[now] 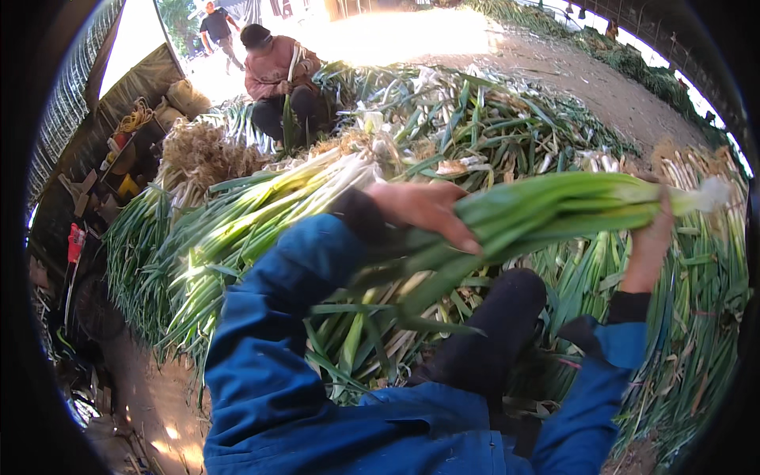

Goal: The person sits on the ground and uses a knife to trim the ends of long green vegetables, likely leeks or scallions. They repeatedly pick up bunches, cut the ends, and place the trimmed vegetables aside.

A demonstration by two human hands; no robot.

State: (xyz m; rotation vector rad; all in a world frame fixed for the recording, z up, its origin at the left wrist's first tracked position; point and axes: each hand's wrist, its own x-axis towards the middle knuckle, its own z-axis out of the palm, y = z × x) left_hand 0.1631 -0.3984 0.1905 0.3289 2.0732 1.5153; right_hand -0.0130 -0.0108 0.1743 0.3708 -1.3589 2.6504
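Note:
My right hand (pixel 650 240) grips a bundle of long green onions (pixel 552 208) near its white root end, which points right and is blurred. My left hand (pixel 424 211) is around the leafy part of this bundle, its fingers stretched along the leaves. The bundle lies level across my front, above my bent knee (pixel 504 320). Loose leaf ends hang below my left hand. Under the bundle, more onions and trimmed leaves (pixel 368 338) cover the ground.
Left of me lies a heap of pale-stemmed onions (pixel 255 219); a root-on pile (pixel 199 154) is behind it. Tied onions (pixel 689 297) lie along the right. Across the leaf heap (pixel 475 119), a seated person (pixel 279 77) holds an onion stalk. Another person (pixel 219 32) stands farther back.

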